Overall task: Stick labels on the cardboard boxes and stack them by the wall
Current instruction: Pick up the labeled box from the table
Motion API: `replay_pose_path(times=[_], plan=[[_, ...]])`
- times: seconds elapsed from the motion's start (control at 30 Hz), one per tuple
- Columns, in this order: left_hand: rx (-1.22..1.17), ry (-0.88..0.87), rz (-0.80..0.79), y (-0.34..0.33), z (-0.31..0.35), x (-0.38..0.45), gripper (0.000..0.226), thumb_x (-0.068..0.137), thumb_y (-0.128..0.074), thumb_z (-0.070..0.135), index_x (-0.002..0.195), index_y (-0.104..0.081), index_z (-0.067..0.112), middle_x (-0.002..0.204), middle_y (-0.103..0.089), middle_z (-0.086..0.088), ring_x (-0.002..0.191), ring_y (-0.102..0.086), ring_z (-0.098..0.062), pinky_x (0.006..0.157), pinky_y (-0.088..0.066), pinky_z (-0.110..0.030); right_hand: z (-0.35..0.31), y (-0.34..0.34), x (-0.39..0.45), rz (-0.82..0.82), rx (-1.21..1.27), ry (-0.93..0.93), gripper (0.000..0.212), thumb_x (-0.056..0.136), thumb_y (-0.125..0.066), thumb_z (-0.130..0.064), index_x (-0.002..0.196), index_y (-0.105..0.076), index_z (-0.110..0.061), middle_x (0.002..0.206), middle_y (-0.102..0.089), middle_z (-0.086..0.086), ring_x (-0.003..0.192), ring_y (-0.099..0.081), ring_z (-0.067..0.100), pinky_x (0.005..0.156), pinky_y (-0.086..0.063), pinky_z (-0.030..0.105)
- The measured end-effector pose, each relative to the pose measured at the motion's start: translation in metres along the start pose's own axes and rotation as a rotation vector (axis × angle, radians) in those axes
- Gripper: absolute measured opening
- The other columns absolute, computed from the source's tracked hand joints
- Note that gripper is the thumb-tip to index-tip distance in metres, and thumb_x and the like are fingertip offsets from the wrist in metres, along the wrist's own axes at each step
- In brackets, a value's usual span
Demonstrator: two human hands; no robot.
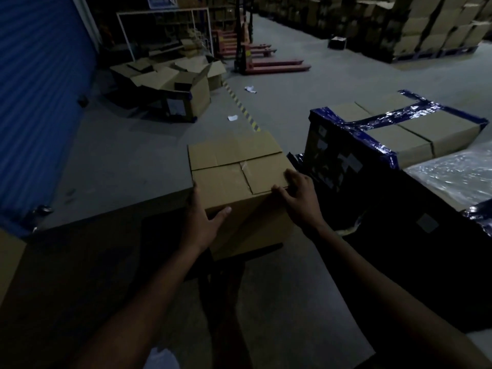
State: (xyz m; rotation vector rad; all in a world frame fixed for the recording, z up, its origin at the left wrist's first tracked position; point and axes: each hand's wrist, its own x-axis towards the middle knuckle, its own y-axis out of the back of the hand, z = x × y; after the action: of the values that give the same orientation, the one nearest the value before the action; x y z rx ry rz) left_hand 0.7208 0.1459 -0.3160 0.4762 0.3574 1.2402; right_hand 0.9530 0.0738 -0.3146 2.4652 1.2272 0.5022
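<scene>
A plain brown cardboard box with its top flaps closed is held between both my hands above the grey floor. My left hand grips its near left corner, thumb on the front face and fingers round the left side. My right hand grips the near right top edge, fingers curled over the flap. No label shows on the faces I can see. A larger cardboard box lies dark in shadow at the lower left, under my left forearm.
Boxes bound with blue tape and a plastic-wrapped load stand to the right. Open empty cartons lie by the blue shutter wall. Red pallet jacks and stacked boxes are farther back. Paper scraps dot the floor.
</scene>
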Motion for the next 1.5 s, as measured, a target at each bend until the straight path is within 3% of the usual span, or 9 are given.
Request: replay_pose_path(times=[0.13,0.37,0.53,0.7,0.8,0.97,1.1,1.23,1.5], plan=[[0.033,-0.004,0.028,-0.045,0.03,0.036,0.101,0.089,-0.069,0.046,0.161,0.0,0.028,0.167,-0.013,-0.005,0.151,-0.02,-0.028,0.116,-0.031,-0.047,0.023,0.032,0.061,-0.016,0.03,-0.009,0.061,0.088,-0.07,-0.036,0.141,-0.047,-0.015,0.14,-0.04,0.005,0.12,-0.049,0.008,0.105,-0.048,0.035],[0.129,0.05,0.043,-0.1,0.046,0.074,0.099,0.092,-0.067,0.043,0.161,0.001,0.022,0.168,-0.009,-0.008,0.152,-0.018,-0.03,0.118,-0.029,-0.049,0.065,0.047,0.124,-0.109,-0.058,-0.023,0.065,0.09,-0.067,-0.038,0.144,-0.041,-0.015,0.146,-0.033,0.008,0.126,-0.047,0.019,0.104,-0.039,0.025],[0.211,0.035,0.081,-0.104,0.042,0.077,0.1,0.092,-0.068,0.041,0.161,0.001,0.02,0.168,-0.007,-0.007,0.152,-0.017,-0.029,0.117,-0.028,-0.047,0.078,0.042,0.125,-0.129,-0.127,-0.003,0.065,0.092,-0.058,-0.05,0.146,-0.035,-0.025,0.152,-0.024,0.005,0.135,-0.037,0.023,0.112,-0.038,0.04],[0.303,0.016,0.036,-0.093,0.042,0.079,0.091,0.091,-0.067,0.048,0.16,-0.013,0.025,0.168,0.003,-0.004,0.153,-0.012,-0.031,0.119,-0.027,-0.053,0.057,0.039,0.116,-0.035,-0.543,0.256,0.044,0.096,-0.051,-0.045,0.132,-0.051,-0.02,0.157,-0.025,0.013,0.147,-0.017,0.032,0.118,-0.014,0.055],[0.301,-0.044,0.107,-0.082,0.045,0.069,0.078,0.092,-0.066,0.048,0.156,-0.029,0.024,0.168,0.002,-0.004,0.153,-0.011,-0.028,0.12,-0.027,-0.047,0.035,0.027,0.099,-0.039,-0.476,0.383,0.045,0.095,-0.05,-0.044,0.13,-0.055,-0.016,0.152,-0.034,0.012,0.14,-0.031,0.032,0.114,-0.027,0.054],[0.258,-0.119,0.259,-0.04,0.042,0.038,0.068,0.094,-0.062,0.047,0.151,-0.038,0.018,0.164,-0.023,-0.004,0.149,-0.023,-0.019,0.117,-0.025,-0.033,-0.005,-0.014,0.056,-0.182,-0.228,0.462,0.047,0.093,-0.06,-0.038,0.134,-0.049,-0.019,0.15,-0.032,0.003,0.138,-0.035,0.021,0.108,-0.042,0.042],[0.267,-0.13,0.422,0.008,0.026,0.002,0.069,0.094,-0.052,0.062,0.147,-0.043,0.02,0.154,-0.043,-0.002,0.141,-0.039,-0.017,0.109,-0.031,-0.025,-0.048,-0.058,0.02,-0.282,-0.128,0.527,0.047,0.094,-0.061,-0.038,0.135,-0.048,-0.02,0.146,-0.038,0.001,0.132,-0.041,0.017,0.103,-0.046,0.037],[0.274,-0.083,0.56,0.063,0.006,-0.039,0.072,0.091,-0.037,0.075,0.149,-0.035,0.032,0.154,-0.043,0.003,0.137,-0.043,-0.014,0.105,-0.043,-0.035,-0.098,-0.102,-0.019,-0.412,-0.032,0.593,0.047,0.094,-0.06,-0.035,0.137,-0.046,-0.022,0.144,-0.038,-0.003,0.127,-0.043,0.011,0.104,-0.044,0.03],[0.398,-0.055,0.844,0.194,-0.022,-0.13,0.07,0.092,-0.04,0.065,0.145,-0.046,0.019,0.144,-0.053,-0.002,0.131,-0.049,-0.016,0.1,-0.04,-0.026,-0.2,-0.185,-0.112,-0.566,0.052,0.75,0.044,0.092,-0.062,-0.037,0.132,-0.05,-0.023,0.135,-0.047,-0.005,0.122,-0.047,0.009,0.098,-0.046,0.032]])
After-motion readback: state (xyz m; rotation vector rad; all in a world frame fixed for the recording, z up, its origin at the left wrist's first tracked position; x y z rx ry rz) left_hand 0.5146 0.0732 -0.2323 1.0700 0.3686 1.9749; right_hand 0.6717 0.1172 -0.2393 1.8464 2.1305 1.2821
